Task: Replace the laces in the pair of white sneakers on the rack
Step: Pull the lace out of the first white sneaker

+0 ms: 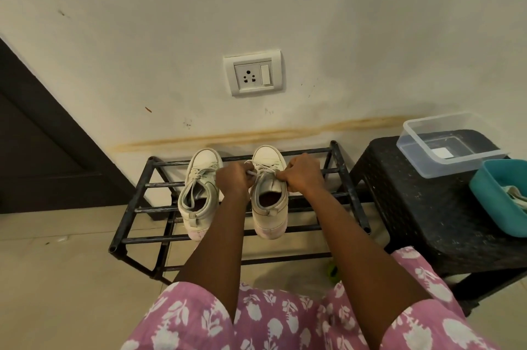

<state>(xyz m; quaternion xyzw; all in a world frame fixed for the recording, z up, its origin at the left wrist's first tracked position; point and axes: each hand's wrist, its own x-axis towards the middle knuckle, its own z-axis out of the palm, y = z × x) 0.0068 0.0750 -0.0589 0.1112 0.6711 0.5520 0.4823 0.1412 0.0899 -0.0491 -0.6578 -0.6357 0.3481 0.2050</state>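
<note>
on the rack (159,185), dingy white sneakers (199,178); left hand (232,178), right hand (302,175) pinching one's laces (263,170)

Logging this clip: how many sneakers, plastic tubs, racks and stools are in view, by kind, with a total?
white sneakers: 2
plastic tubs: 2
black rack: 1
black stool: 1
Total: 6

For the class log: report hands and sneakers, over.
Left hand and right hand pinching lace on right sneaker. Left sneaker laced, untouched on rack. Nothing in the way.
</note>
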